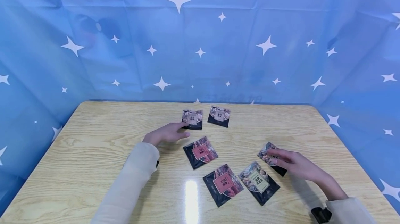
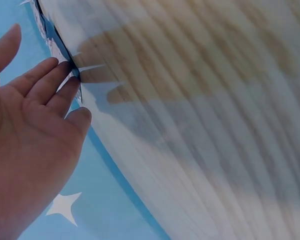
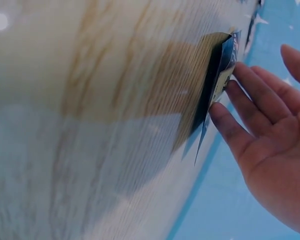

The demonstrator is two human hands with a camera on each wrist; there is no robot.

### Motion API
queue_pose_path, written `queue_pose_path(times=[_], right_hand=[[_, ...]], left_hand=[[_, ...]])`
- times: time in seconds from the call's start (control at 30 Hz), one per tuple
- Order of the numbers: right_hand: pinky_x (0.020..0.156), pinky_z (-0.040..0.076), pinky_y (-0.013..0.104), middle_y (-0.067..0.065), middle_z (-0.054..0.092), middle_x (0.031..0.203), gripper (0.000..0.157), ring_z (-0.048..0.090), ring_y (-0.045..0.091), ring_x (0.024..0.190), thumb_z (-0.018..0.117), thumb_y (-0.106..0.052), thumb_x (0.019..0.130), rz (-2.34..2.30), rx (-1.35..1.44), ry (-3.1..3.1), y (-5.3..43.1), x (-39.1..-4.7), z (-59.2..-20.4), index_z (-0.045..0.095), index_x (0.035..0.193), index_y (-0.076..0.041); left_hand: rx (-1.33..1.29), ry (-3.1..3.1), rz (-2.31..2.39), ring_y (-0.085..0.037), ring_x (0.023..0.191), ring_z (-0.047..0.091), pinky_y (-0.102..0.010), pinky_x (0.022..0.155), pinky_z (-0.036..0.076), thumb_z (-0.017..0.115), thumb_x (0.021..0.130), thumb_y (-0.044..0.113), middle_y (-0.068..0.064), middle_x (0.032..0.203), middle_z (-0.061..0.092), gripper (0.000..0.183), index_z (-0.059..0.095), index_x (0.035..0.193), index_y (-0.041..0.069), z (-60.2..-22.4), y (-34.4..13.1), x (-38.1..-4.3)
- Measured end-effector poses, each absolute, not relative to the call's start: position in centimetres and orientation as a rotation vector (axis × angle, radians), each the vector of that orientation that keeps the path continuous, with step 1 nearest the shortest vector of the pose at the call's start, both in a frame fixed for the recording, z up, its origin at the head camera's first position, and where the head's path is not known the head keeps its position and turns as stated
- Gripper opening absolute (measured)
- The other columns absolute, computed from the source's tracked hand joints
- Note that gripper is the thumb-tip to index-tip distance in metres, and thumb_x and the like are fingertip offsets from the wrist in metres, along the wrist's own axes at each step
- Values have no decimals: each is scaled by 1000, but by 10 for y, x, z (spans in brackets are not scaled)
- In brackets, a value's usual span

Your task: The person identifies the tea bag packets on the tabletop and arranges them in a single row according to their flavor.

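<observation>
My left hand reaches to the back of the table, its extended fingertips at the lower left corner of a flat square sachet with a pale mauve label. In the left wrist view the fingers of this hand are fairly straight, and the thumb stands apart. My right hand rests its fingertips on a dark floral sachet at the right, partly covering its label. From the right wrist view, that sachet is seen nearly edge-on, touched by loosely extended fingers with the thumb held away.
Another mauve-labelled sachet lies beside the back one. Two red-labelled sachets, one mid-table and one nearer, lie turned at an angle. A sachet with a pale green label is right of them. Blue star-patterned cloth hangs behind the wooden table.
</observation>
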State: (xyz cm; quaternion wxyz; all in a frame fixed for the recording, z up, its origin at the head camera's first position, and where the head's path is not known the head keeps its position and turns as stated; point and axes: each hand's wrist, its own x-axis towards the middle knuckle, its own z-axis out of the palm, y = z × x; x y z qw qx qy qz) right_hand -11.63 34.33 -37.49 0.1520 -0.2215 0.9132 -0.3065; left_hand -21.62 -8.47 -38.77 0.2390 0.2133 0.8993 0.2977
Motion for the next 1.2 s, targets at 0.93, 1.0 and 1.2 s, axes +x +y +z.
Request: queue_pose_path(times=[0.93, 1.0, 1.2], right_hand=[[82, 47, 22, 23, 50, 129, 38, 47, 3, 114, 46, -16, 98, -945, -645, 2579, 345, -116, -376, 48, 132, 2], [82, 47, 21, 23, 50, 129, 38, 47, 2, 114, 46, -15, 98, -948, -649, 2578, 345, -116, -376, 48, 132, 2], [83, 46, 20, 22, 51, 129, 38, 46, 1, 115, 46, -15, 98, -950, -648, 2574, 346, -118, -377, 47, 133, 2]], left_hand=[[676, 2426, 913, -41, 129, 33, -53, 103, 29, 47, 98, 26, -22, 141, 39, 50, 40, 139, -2, -386, -156, -176], [667, 2416, 912, -41, 129, 33, -54, 103, 29, 49, 97, 25, -22, 141, 39, 50, 40, 138, -1, -384, -161, -173], [672, 2440, 906, -42, 125, 39, -55, 99, 34, 56, 93, 22, -23, 136, 43, 49, 46, 134, -2, -379, -171, -166]])
